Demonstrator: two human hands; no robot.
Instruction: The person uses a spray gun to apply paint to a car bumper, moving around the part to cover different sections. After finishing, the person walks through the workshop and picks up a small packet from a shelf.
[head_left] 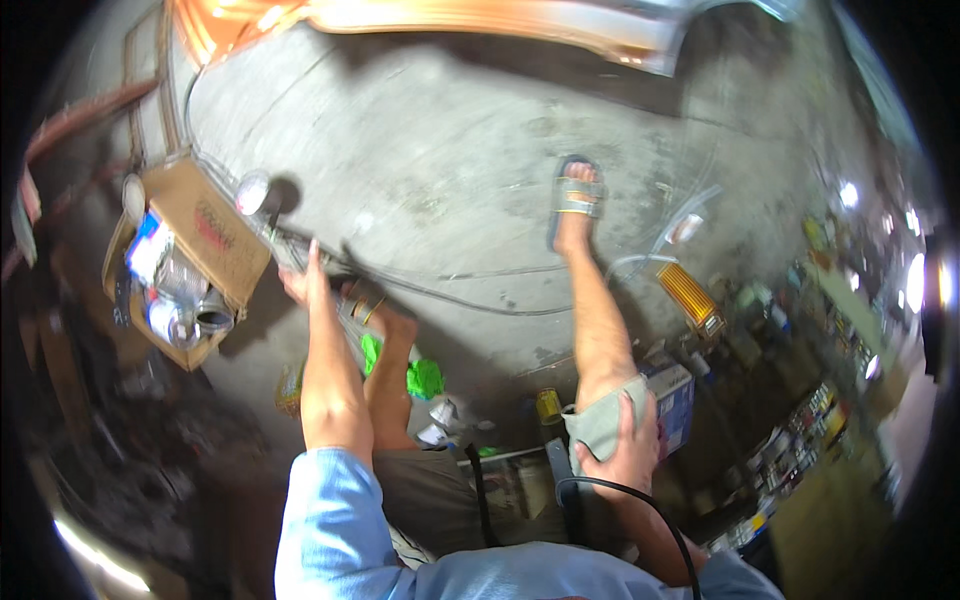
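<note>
My left hand (299, 282) reaches out at the left, blurred, with a finger stretched out and apart from the rest. It is beside a greyish rod-like shape (287, 243) on the floor; I cannot make out whether they touch. My right hand (628, 447) lies on my right knee with its thumb spread from the fingers. Beneath it is grey-green material (600, 422), perhaps the leg of my shorts or a loose cloth; I cannot tell which. A black cable (640, 492) loops past my right wrist.
An open cardboard box (215, 240) with cans and jars stands at left, near a bright round object (252, 192). Cables (470, 305) cross the concrete floor. Green plastic (425, 378) lies by my left leg, a yellow ribbed object (690, 295) at right. A car body (500, 25) spans the far side.
</note>
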